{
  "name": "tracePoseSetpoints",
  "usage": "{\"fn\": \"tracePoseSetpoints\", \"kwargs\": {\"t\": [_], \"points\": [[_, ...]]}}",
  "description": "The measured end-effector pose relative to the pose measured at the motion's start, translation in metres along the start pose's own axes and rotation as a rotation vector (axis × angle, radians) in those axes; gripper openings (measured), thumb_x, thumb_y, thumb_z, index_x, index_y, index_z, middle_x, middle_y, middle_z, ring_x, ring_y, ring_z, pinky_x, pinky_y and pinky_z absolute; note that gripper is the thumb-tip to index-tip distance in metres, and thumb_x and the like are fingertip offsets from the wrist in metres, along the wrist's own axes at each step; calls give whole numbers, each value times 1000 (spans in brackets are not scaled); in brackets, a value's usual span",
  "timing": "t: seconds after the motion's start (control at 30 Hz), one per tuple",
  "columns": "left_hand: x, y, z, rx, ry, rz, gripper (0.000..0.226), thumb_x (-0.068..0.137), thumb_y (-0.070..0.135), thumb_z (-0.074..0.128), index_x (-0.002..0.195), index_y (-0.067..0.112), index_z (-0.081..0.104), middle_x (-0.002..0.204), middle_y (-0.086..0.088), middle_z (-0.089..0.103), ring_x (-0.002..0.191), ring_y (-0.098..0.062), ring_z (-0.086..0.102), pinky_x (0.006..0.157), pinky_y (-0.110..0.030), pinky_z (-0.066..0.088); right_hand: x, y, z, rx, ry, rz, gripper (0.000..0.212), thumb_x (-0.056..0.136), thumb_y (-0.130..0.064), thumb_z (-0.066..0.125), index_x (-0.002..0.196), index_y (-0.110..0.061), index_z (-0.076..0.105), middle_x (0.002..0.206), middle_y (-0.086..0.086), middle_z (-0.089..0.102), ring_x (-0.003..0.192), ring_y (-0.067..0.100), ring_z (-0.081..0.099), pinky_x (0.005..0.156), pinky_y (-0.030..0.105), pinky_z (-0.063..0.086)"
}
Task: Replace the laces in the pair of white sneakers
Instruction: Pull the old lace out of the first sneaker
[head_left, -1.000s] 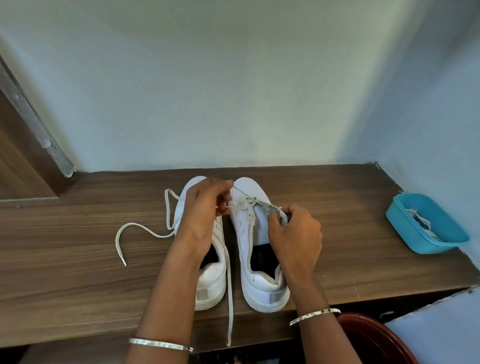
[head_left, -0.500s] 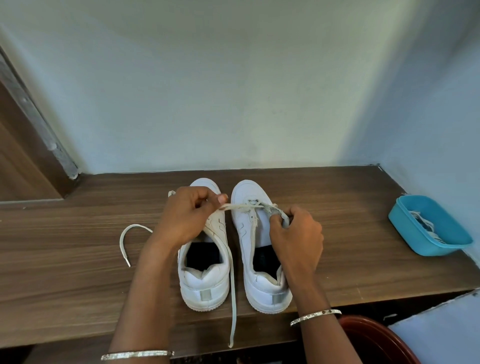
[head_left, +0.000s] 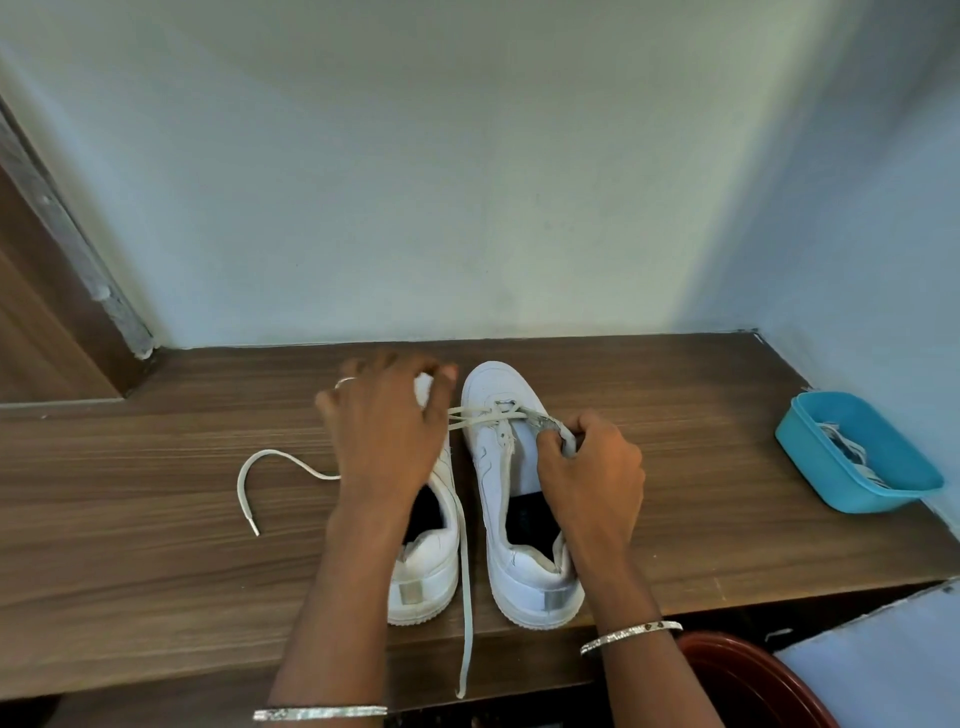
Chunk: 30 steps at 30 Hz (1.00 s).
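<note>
Two white sneakers stand side by side on the wooden shelf (head_left: 156, 561), toes to the wall. My left hand (head_left: 384, 436) hovers over the toe of the left sneaker (head_left: 423, 577) and holds two taut strands of a white lace (head_left: 470, 415) that run from the front eyelets of the right sneaker (head_left: 524, 582). At the right eyelet row, my right hand (head_left: 587, 473) pinches the same lace. One loose end (head_left: 467, 597) runs down between the shoes and hangs over the shelf's front edge.
Another white lace end (head_left: 247, 483) curls on the shelf to the left of my left hand. A blue tub (head_left: 893, 483) holding laces sits at the right by the wall. A red-brown bowl (head_left: 753, 686) is below the shelf at the lower right.
My left hand pulled the lace leftward, then rose towards the left sneaker's toe with fingers spreading. The curled lace on the left grew shorter. My right hand stayed at the eyelets.
</note>
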<state>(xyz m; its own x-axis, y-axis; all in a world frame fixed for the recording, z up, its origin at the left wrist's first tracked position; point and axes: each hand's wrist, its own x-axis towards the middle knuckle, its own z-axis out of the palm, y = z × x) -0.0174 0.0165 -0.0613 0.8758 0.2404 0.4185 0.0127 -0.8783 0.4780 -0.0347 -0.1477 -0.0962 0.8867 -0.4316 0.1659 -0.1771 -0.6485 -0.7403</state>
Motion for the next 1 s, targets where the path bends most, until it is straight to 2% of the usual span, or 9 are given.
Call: {"fn": "tracePoseSetpoints", "kwargs": {"t": [0.17, 0.27, 0.4, 0.53, 0.67, 0.73, 0.83, 0.9, 1.0], "points": [[-16, 27, 26, 120, -243, 144, 29, 99, 43, 48, 122, 37, 65, 116, 11, 69, 122, -17, 51, 97, -43, 23, 0, 1, 0, 9, 4, -19, 10, 88, -29, 61, 83, -21, 63, 70, -8, 62, 64, 10, 59, 58, 30, 48], [-19, 27, 36, 180, -287, 132, 26, 99, 28, 52, 119, 37, 67, 109, 8, 70, 115, -17, 55, 101, -44, 23, 0, 1, 1, 15, -12, -13, 9, 88, -30, 61, 83, -22, 63, 70, -8, 63, 65, 12, 60, 60, 32, 52], [-18, 26, 36, 138, -213, 63, 18, 97, 27, 56, 103, 34, 72, 95, 9, 72, 107, -15, 58, 100, -41, 19, 1, 2, 1, 13, -25, -2, 10, 89, -31, 61, 85, -23, 63, 72, -8, 63, 66, 10, 59, 60, 31, 50], [-15, 22, 34, -128, -131, -38, 9, 93, 31, 64, 92, 35, 72, 88, 17, 71, 101, -8, 60, 90, -36, 21, 0, 3, 1, 11, -29, -3, 10, 89, -31, 61, 84, -23, 62, 72, -9, 63, 65, 7, 58, 55, 26, 44], [-12, 18, 29, -434, -41, -152, 17, 89, 12, 65, 81, 27, 66, 76, 22, 63, 90, -9, 65, 89, -36, 42, 1, 3, 1, -1, -28, 0, 10, 90, -31, 61, 85, -23, 63, 73, -9, 63, 64, 4, 57, 53, 22, 41], [-7, 11, 27, -596, 43, -276, 13, 91, 9, 60, 87, 18, 67, 82, 13, 70, 89, -14, 68, 88, -36, 51, 1, 3, 2, -6, -30, 4, 10, 91, -32, 61, 88, -23, 64, 75, -9, 64, 65, 4, 57, 54, 22, 42], [1, -6, 21, -850, 207, -542, 13, 94, 14, 55, 88, 23, 62, 85, 0, 74, 84, -20, 72, 88, -47, 56, 1, 3, 3, -9, -19, 1, 11, 91, -33, 61, 89, -22, 63, 76, -8, 63, 65, 5, 57, 55, 23, 43], [4, -16, 16, -845, 267, -623, 12, 95, 17, 53, 87, 23, 60, 85, 1, 74, 84, -21, 72, 88, -48, 56, 1, 3, 3, -6, -16, 2, 11, 91, -32, 62, 87, -22, 62, 74, -9, 62, 64, 4, 56, 55, 24, 42], [3, -23, 11, -669, 280, -600, 9, 94, 15, 55, 96, 18, 64, 96, -2, 73, 96, -28, 68, 88, -40, 52, 0, 1, 3, 2, -23, 13, 10, 90, -31, 62, 85, -23, 61, 72, -10, 60, 65, 6, 57, 59, 27, 45]]}}
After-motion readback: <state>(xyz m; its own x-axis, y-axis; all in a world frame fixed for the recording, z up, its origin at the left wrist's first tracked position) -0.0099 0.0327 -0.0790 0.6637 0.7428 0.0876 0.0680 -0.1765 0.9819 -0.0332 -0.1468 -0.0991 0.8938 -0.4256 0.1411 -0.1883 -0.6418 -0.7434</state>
